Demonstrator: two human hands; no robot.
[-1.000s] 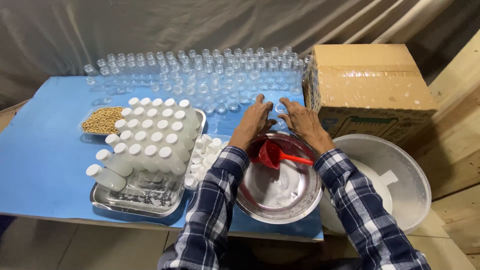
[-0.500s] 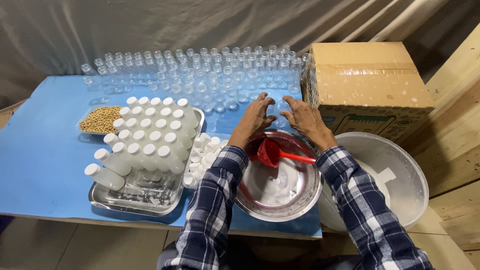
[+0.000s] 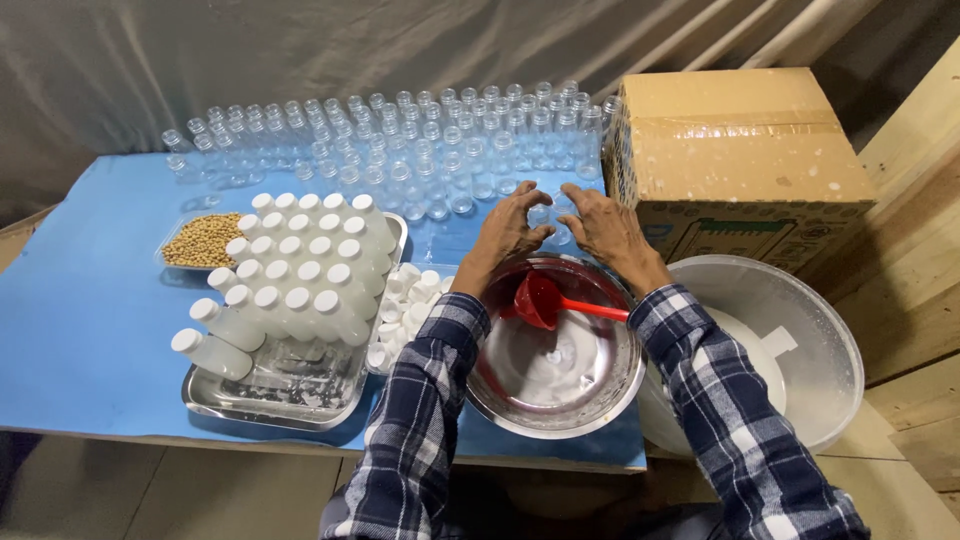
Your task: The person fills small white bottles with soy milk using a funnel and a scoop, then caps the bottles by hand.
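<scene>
Both hands' fingers grasping clear bottles (image 3: 553, 215); steel bowl (image 3: 556, 345) holds white liquid, red funnel (image 3: 540, 298); tray (image 3: 290, 385) holds capped bottles.

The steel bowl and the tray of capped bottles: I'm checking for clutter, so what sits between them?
In the head view, a cluster of loose white caps lies on the blue tabletop between the steel bowl and the tray.

A taped brown cardboard box (image 3: 740, 150) with a green-and-white printed side stands at the table's right end
</scene>
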